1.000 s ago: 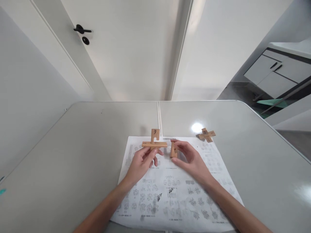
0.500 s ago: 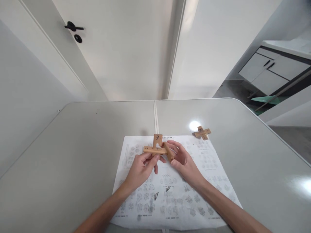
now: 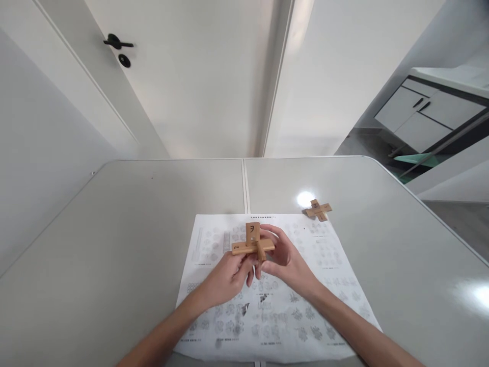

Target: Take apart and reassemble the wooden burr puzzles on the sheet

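The short wooden piece (image 3: pixel 261 252) in the right hand (image 3: pixel 292 259) has shifted inward from the right end of the crossbar (image 3: pixel 240 248), now crossing it before the upright (image 3: pixel 252 231). Right thumb and fingers grasp it; the left hand (image 3: pixel 225 275) grips the crossbar assembly from below. Both hands are above the sheet (image 3: pixel 313 290), well inside the table (image 3: pixel 114 244) edges.

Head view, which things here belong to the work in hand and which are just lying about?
In use, it seems:
wooden pieces held in the left hand and right hand
printed sheet beneath, probably

Lying apart:
crossed wooden pieces, similar, so possibly belonging
door handle and cabinet, just background
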A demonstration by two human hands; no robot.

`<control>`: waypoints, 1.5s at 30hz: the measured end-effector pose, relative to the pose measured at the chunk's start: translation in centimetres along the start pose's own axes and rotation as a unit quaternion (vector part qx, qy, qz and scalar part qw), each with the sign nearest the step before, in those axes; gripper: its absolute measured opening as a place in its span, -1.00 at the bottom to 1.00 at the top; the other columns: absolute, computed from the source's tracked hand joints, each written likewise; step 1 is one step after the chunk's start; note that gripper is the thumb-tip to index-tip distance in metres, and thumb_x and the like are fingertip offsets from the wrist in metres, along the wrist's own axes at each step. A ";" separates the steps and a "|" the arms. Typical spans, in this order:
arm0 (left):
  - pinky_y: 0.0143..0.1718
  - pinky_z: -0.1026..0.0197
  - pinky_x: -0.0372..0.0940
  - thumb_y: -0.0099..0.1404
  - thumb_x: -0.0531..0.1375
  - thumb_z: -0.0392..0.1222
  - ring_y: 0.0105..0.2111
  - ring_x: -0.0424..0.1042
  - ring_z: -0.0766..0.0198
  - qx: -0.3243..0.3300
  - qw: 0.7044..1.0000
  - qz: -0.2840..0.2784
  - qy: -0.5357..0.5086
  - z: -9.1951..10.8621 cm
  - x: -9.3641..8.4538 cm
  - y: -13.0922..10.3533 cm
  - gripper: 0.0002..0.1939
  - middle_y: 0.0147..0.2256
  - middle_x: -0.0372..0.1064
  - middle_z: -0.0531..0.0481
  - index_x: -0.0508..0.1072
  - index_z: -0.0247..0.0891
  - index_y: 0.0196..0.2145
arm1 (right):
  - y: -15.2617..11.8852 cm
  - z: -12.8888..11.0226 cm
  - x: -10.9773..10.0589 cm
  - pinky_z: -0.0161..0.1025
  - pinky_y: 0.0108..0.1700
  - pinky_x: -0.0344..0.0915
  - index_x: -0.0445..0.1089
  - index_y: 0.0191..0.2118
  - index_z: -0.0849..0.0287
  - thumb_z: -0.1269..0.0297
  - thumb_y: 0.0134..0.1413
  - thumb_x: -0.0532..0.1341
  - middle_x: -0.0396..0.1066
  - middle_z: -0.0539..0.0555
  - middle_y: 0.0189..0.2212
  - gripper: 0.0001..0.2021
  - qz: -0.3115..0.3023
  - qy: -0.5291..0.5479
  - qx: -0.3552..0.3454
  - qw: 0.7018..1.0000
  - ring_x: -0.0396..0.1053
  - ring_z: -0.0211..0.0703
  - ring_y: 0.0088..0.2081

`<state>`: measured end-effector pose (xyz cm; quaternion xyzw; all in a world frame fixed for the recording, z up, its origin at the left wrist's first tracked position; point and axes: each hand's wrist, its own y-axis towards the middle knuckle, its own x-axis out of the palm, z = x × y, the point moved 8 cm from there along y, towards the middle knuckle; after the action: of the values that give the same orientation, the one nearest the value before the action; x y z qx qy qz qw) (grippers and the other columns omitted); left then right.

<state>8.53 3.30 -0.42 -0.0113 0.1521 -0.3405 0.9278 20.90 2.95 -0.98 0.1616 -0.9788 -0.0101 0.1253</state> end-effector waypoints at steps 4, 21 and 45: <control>-0.36 0.18 0.31 0.61 -0.09 -0.01 -0.45 0.36 0.25 0.000 1.000 -0.017 0.005 0.0 0.4 0.0 -0.59 -0.43 0.34 0.01 0.36 -0.20 -0.32 | -0.1 -0.1 0.8 0.06 -0.26 0.68 0.09 0.33 -0.21 -0.06 0.15 0.46 0.23 0.22 0.34 -0.25 -0.029 0.020 0.013 0.999 0.59 -0.11 -0.31; -0.42 0.22 0.22 0.59 -0.11 -0.10 -0.50 0.26 0.29 -0.036 0.998 -0.038 0.038 -0.2 0.6 0.0 -0.61 -0.47 0.28 0.05 0.24 -0.19 -0.41 | -0.4 -0.1 0.3 0.13 -0.04 0.63 0.20 0.28 -0.20 0.06 0.14 0.50 0.34 0.19 0.25 -0.32 -0.006 0.009 0.002 1.000 0.51 0.11 0.07; -0.46 0.25 0.11 0.58 -0.06 -0.10 -0.51 0.19 0.33 -0.018 0.999 -0.012 0.040 0.2 0.5 0.1 -0.60 -0.49 0.21 0.10 0.19 -0.20 -0.46 | -0.4 -0.1 -0.1 0.13 0.09 0.49 0.27 0.23 -0.16 0.13 0.08 0.54 0.43 0.15 0.15 -0.34 0.040 0.034 0.001 0.999 0.45 0.14 0.12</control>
<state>9.07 3.03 -0.35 -0.0166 0.1948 -0.3490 0.9165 21.12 2.62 -0.95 0.1230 -0.9796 0.0018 0.1587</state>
